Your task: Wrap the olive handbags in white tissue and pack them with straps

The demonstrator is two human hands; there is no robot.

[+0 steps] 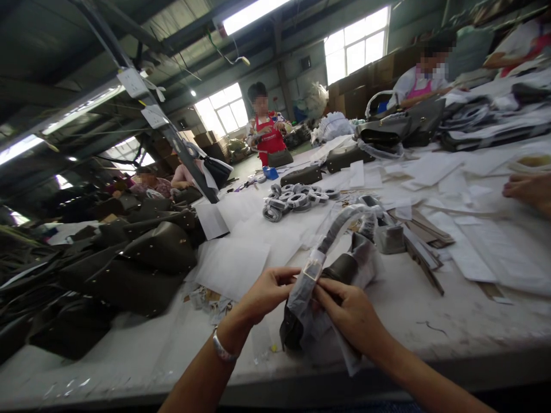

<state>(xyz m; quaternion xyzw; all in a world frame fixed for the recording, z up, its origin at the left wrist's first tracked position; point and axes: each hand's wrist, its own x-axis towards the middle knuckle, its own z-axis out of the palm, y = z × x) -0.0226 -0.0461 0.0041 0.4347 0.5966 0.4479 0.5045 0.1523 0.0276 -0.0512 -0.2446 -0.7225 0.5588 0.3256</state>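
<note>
A dark handbag (340, 268) lies near the front edge of the table, partly covered by thin translucent wrapping. Its long strap (333, 229), also in clear wrap, arches up and away from me. From the left, my left hand (269, 292) pinches the wrapped strap near a gold-coloured buckle (313, 269). My right hand (350, 312) closes on the same strap section from the right, just below the buckle. The fingertips of both hands are partly hidden behind the strap and wrapping.
Dark bags (146, 269) are heaped on the left. Coiled wrapped straps (297, 199) lie beyond the handbag. White paper sheets (477, 246) and brown strips (424, 255) spread to the right, where another person's hand (529, 190) reaches in. A slanted metal post (185, 152) rises at left; several people work further back.
</note>
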